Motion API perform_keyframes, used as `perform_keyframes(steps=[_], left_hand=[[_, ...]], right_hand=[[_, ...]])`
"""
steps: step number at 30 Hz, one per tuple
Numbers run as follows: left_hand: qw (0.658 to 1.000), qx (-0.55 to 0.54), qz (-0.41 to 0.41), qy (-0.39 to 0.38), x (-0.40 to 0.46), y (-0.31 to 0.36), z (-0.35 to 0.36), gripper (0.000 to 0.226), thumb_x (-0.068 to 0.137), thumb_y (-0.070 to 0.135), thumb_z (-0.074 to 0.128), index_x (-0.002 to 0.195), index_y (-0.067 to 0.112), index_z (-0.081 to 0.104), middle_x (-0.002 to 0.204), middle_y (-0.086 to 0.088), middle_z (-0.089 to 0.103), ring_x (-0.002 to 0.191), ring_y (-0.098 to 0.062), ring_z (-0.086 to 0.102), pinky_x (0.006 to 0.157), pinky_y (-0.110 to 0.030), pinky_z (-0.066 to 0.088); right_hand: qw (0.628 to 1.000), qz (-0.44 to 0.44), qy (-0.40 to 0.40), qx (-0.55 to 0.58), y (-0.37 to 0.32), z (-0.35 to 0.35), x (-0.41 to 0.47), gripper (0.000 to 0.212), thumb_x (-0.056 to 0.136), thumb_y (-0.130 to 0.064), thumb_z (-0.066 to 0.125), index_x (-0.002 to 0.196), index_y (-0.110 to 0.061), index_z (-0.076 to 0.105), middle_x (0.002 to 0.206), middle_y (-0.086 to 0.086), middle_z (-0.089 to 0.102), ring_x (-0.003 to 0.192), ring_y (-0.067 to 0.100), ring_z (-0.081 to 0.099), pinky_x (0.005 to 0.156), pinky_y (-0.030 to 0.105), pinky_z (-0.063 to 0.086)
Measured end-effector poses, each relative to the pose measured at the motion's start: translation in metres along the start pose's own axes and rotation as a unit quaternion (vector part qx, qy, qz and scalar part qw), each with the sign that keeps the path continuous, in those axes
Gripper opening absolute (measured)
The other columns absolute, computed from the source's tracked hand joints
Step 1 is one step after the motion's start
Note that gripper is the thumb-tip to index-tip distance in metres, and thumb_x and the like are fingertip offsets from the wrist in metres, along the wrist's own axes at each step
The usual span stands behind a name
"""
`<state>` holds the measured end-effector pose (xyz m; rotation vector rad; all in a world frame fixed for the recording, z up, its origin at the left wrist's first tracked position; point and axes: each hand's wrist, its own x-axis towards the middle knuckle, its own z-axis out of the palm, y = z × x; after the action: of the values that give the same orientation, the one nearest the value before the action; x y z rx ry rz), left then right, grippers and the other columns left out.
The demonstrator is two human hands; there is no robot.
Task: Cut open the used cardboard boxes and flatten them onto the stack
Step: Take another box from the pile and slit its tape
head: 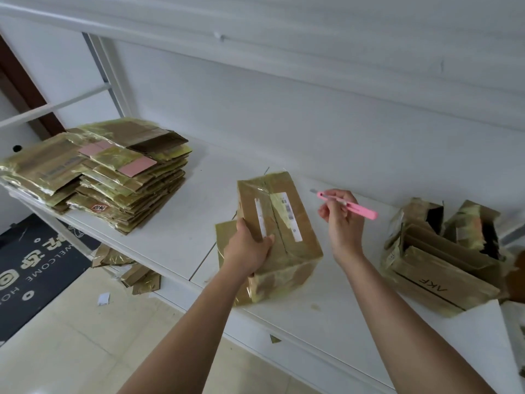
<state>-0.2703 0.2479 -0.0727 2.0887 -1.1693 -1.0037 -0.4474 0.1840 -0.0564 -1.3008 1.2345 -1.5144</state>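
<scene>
- I am gripping the taped box [279,223] with my left hand [250,245], near the bench's [176,231] front edge.
- My right hand [342,220] is pinching the pink knife [348,204] beside it.
- I am aiming to slit the tape seam shallowly, blade moving away from my holding fingers.

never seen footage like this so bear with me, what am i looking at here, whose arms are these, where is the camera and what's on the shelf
There is no machine here: these are a person's two bare arms, filmed by one wide-angle camera worn on the head, looking forward and down. The left hand holds a taped brown cardboard box standing on the white shelf. The right hand pinches a slim pink utility knife in the air beside the box, its blade not touching it. At the left lies a stack of flattened brown cardboard boxes. At the right sit opened, torn cardboard boxes, not yet flattened. Cardboard scraps lie on the floor below.
</scene>
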Motion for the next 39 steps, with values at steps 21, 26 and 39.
perform_keyframes(steps=[21, 26, 39], left_hand=[[0.996, 0.068, 0.064, 0.004, -0.009, -0.012, 0.001, 0.064, 0.098, 0.055, 0.039, 0.146, 0.016, 0.019, 0.104, -0.006, 0.068, 0.092, -0.030, 0.064, 0.082, -0.038, 0.048], [0.995, 0.078, 0.061, 0.018, -0.011, -0.012, 0.001, 0.061, 0.101, 0.052, 0.030, 0.149, 0.018, 0.014, 0.102, -0.009, 0.067, 0.090, -0.032, 0.064, 0.083, -0.043, 0.051], [0.993, 0.101, 0.031, 0.044, -0.011, -0.006, 0.007, 0.054, 0.103, 0.046, 0.027, 0.145, 0.014, 0.020, 0.105, -0.011, 0.066, 0.095, -0.035, 0.062, 0.075, -0.038, 0.044]], right_hand=[[0.974, -0.047, -0.166, -0.147, 0.026, 0.089, 0.032, 0.009, 0.099, -0.013, 0.055, 0.096, -0.005, 0.058, 0.100, -0.001, 0.069, 0.083, 0.002, 0.064, 0.065, 0.012, 0.047], [0.958, -0.092, -0.185, -0.200, 0.026, 0.091, 0.033, 0.008, 0.097, -0.008, 0.053, 0.094, -0.002, 0.056, 0.103, 0.008, 0.067, 0.087, 0.016, 0.064, 0.070, 0.025, 0.051], [0.916, -0.050, -0.271, -0.291, 0.013, 0.067, 0.013, 0.017, 0.092, -0.010, 0.056, 0.076, -0.010, 0.052, 0.069, 0.003, 0.056, 0.057, 0.010, 0.047, 0.049, 0.017, 0.034]])
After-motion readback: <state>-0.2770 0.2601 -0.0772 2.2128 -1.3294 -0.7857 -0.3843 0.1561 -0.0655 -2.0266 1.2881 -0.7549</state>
